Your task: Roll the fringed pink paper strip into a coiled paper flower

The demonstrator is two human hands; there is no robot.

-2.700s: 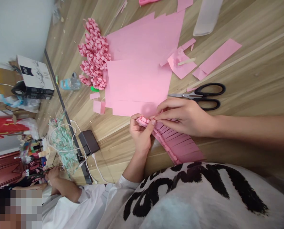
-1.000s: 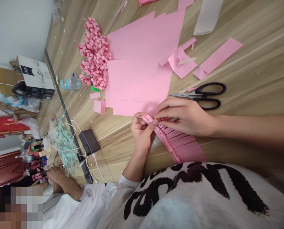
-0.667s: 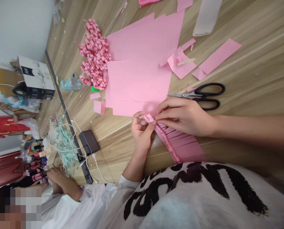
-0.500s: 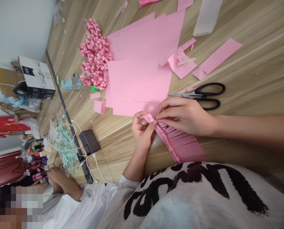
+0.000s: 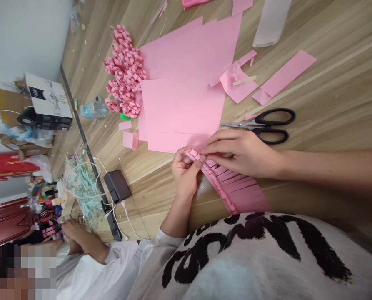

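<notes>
A strip of pink paper (image 5: 248, 196), cut into a fringe along one side, slants across the table close to my shirt. Small curled loops run along its other edge. My left hand (image 5: 187, 173) pinches the upper end of the strip between thumb and fingers. Against the same end, the fingertips of my right hand (image 5: 235, 152) are pressed together at the fringe, right beside my left thumb. The exact bit of paper between the right fingertips is hidden. Black-handled scissors (image 5: 271, 125) lie just beyond my right hand, blades pointing left.
Pink paper sheets (image 5: 179, 104) are stacked ahead of my hands, with curled pink paper flowers (image 5: 125, 71) at their left. Paper offcuts (image 5: 288, 77) lie to the right. Farther left are a bottle (image 5: 93, 110), a dark box with cables (image 5: 117, 185) and another person's hand (image 5: 71, 229).
My right hand has shifted slightly left, closer to my left thumb, and its fingers have drawn in on the fringe. My left hand keeps its pinch on the strip.
</notes>
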